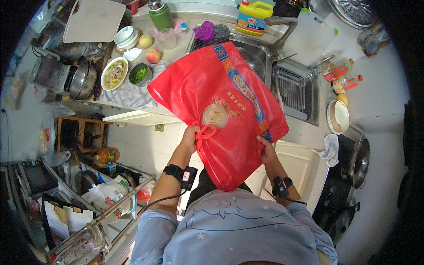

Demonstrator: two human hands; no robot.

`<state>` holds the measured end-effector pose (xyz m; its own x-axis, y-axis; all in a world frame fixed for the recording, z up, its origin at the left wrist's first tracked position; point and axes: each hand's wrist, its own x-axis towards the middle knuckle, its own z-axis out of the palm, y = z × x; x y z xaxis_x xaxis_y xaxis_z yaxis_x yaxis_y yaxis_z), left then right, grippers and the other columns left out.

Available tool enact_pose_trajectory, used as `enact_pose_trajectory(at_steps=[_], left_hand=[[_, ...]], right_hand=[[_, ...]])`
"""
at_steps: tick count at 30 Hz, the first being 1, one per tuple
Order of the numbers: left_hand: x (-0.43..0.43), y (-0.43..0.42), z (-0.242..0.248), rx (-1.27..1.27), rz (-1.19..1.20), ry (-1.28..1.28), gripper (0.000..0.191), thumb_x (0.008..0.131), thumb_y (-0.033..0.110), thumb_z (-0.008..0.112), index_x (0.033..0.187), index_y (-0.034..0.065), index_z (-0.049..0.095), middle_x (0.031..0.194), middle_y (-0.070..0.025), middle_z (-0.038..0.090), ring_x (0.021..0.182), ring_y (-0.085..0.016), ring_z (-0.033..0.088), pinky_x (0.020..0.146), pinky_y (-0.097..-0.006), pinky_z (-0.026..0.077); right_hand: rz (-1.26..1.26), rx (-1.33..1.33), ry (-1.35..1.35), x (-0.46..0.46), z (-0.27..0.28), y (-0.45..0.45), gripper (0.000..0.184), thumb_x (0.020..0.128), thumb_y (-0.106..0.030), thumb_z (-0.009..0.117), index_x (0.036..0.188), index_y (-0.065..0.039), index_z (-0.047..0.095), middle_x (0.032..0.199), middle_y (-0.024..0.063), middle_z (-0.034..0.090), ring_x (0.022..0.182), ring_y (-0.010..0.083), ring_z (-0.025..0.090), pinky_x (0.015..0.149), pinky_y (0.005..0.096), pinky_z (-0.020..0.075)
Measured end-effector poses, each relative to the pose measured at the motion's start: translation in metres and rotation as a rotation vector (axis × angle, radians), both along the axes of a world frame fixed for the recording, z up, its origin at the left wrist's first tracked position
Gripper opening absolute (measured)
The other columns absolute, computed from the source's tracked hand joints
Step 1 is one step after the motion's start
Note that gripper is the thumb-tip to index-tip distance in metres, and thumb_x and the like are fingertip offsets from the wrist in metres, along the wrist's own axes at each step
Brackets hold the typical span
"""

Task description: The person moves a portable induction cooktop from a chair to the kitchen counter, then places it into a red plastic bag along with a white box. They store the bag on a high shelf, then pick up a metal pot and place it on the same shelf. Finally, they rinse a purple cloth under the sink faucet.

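Note:
A large red fabric bag (185, 89) with a patterned blue and orange band spans the space between my two hands, in front of my body and over the counter's front edge. My left hand (190, 139) grips its left side, right beside a red cord tied in a bow (206, 132). On the lower right side, my right hand (267, 149) holds the bag near the end of the band, the thumb on top and the other fingers mostly hidden. A round emblem (215, 116) and some writing mark the bag's face. The bag covers part of the sink (256, 46).
Left on the counter are a bowl of soup (114, 73), a cup of chopped greens (139, 74) and two peaches (153, 55). A dish rack (290, 89) sits in the right basin. An open pull-out basket (99, 212) stands at lower left, a stove (334, 202) at right.

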<state>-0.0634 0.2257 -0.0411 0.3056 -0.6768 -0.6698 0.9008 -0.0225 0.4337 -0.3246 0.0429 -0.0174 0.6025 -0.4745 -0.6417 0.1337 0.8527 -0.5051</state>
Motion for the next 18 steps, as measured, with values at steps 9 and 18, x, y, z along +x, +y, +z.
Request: enact_pose_trajectory(at_steps=[9, 18], left_hand=[[-0.019, 0.008, 0.025, -0.068, -0.069, -0.136, 0.025, 0.083, 0.007, 0.059, 0.105, -0.0042, 0.062, 0.101, -0.014, 0.067, 0.089, -0.024, 0.067, 0.08, -0.0339, 0.055], [-0.045, 0.017, 0.026, -0.094, 0.073, -0.167, 0.033, 0.081, 0.002, 0.062, 0.114, 0.0001, 0.058, 0.104, -0.011, 0.066, 0.093, -0.023, 0.066, 0.085, -0.0346, 0.053]], right_hand=[[0.072, -0.019, -0.048, -0.007, -0.001, 0.0, 0.058, 0.076, -0.005, 0.066, 0.131, -0.006, 0.046, 0.126, 0.0077, 0.057, 0.116, 0.0257, 0.054, 0.103, 0.0425, 0.0412], [0.104, -0.103, -0.066, -0.016, 0.005, 0.001, 0.069, 0.07, -0.002, 0.065, 0.134, -0.003, 0.041, 0.13, 0.0108, 0.054, 0.119, 0.0301, 0.052, 0.107, 0.0445, 0.0379]])
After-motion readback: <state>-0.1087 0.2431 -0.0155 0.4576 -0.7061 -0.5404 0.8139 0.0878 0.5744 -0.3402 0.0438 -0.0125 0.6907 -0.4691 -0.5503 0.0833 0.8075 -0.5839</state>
